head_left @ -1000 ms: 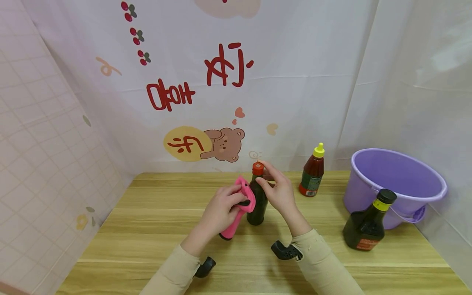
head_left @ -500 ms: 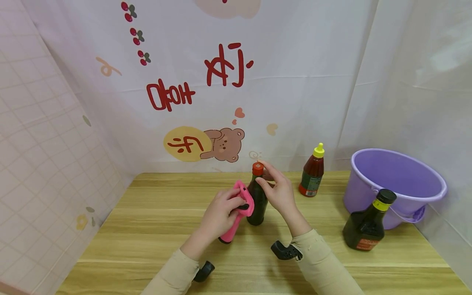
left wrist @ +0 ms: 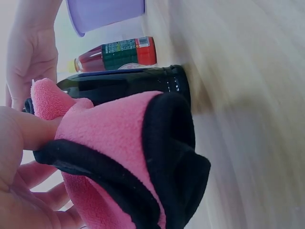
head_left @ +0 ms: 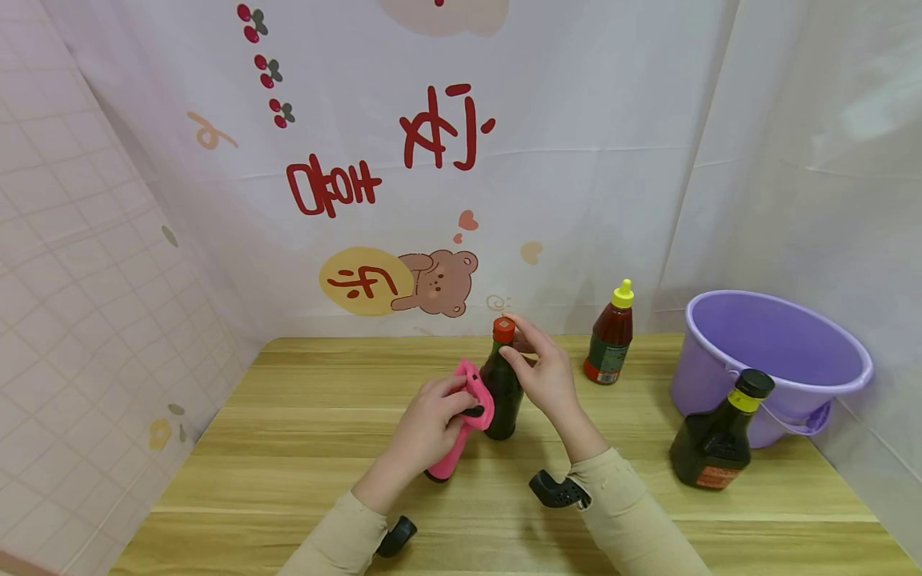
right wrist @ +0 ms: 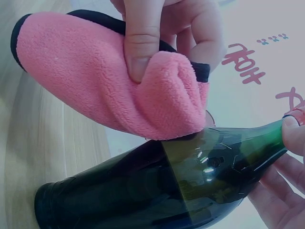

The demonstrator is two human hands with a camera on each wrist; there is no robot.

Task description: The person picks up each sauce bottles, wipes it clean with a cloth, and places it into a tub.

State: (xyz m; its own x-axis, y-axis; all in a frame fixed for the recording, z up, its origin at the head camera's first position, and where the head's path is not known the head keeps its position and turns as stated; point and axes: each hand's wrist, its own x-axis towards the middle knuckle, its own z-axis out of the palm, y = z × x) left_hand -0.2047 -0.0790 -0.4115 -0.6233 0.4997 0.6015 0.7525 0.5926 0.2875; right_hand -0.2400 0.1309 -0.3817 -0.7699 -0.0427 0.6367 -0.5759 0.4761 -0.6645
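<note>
A dark green glass bottle (head_left: pixel 503 400) with a red cap (head_left: pixel 503 329) stands upright on the wooden table. My right hand (head_left: pixel 549 382) grips it by the neck, just under the cap. To its left, my left hand (head_left: pixel 426 422) pinches a folded pink cloth (left wrist: pixel 112 121) with black edging between thumb and fingers. In the right wrist view the bunched cloth (right wrist: pixel 162 100) lies against the bottle's side, and its loose end hangs downward. The thumb (right wrist: pixel 141 50) presses into the fabric, while the cloth hides part of the bottle in the left wrist view.
Behind and to the right stands a red sauce bottle (head_left: pixel 609 340) with a yellow nozzle. A purple bucket (head_left: pixel 691 384) is at the far right, with a dark bottle (head_left: pixel 709 452) with a black cap in front of it. A printed white curtain (head_left: pixel 576 160) closes off the back.
My left hand and the pink cloth have slid a little down and left along the bottle, toward me. The right hand and the bottle have stayed in place.
</note>
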